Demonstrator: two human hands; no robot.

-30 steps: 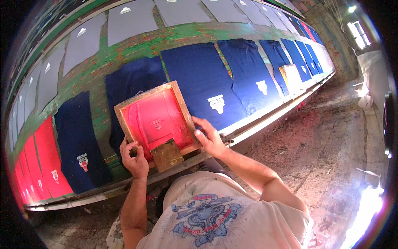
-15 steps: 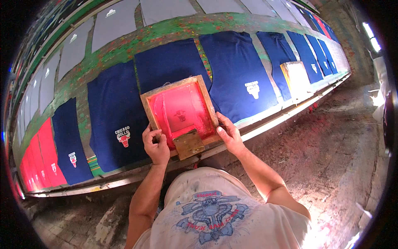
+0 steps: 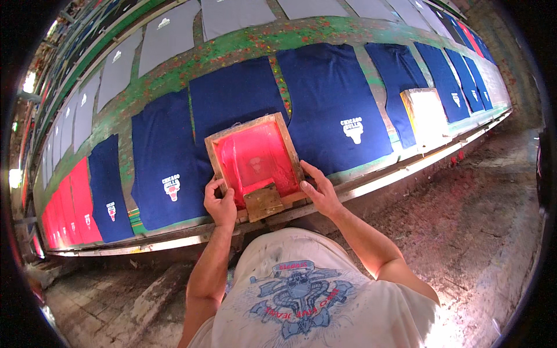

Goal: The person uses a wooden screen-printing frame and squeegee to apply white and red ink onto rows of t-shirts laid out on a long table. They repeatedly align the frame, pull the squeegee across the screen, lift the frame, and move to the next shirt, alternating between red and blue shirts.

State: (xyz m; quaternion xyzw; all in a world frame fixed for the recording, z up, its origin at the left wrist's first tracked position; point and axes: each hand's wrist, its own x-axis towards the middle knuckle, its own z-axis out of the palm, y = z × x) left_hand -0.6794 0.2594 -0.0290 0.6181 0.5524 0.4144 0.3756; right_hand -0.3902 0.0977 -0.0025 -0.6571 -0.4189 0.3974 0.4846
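Observation:
My left hand (image 3: 221,204) grips the left side of a wooden screen-printing frame (image 3: 292,147) near its close corner. On the opposite side, my right hand (image 3: 321,191) has its fingers closed on the edge. Red ink coats the mesh (image 3: 243,153), and a pale animal-head shape shows through it. A flat brown squeegee (image 3: 264,203) rests inside at the near end. Beneath the frame is a navy fabric piece (image 3: 235,87), its lower part hidden. The navy piece to the left (image 3: 165,145) bears a white-and-red print; the one to the right (image 3: 325,93) has a white print only.
The long green, paint-flecked table (image 3: 180,66) holds more navy pieces, red pieces (image 3: 78,197) at the far left and grey pieces (image 3: 232,17) along the far side. A second frame (image 3: 425,113) stands to the right. A stained floor (image 3: 418,243) runs along the table's front edge.
The shape seen through the mesh was dark and is now pale. The frame has shifted slightly in view, still between both hands, and the view has turned a little.

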